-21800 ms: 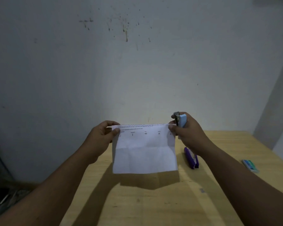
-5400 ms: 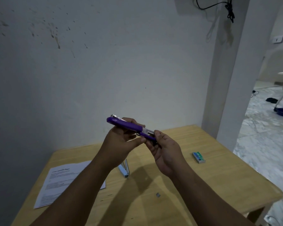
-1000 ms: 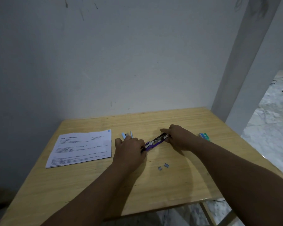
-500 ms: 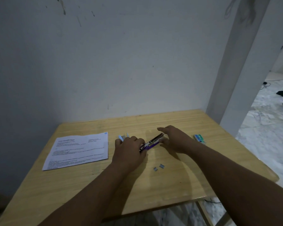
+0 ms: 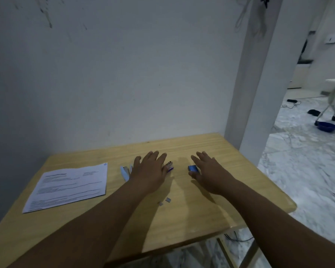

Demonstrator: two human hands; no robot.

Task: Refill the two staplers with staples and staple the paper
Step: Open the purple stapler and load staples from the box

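Loose staples (image 5: 165, 201): two bits lie nearest on the table (image 5: 201, 219).
Left hand (image 5: 150, 171): fingers spread flat over the purple stapler (image 5: 170, 166).
Right hand (image 5: 211, 172): fingers spread, beside the blue staple box (image 5: 193, 168).
Light blue stapler (image 5: 124, 172): beside the paper (image 5: 70, 187).
Progress: purple stapler's refill seems unfinished; stapling appears left.
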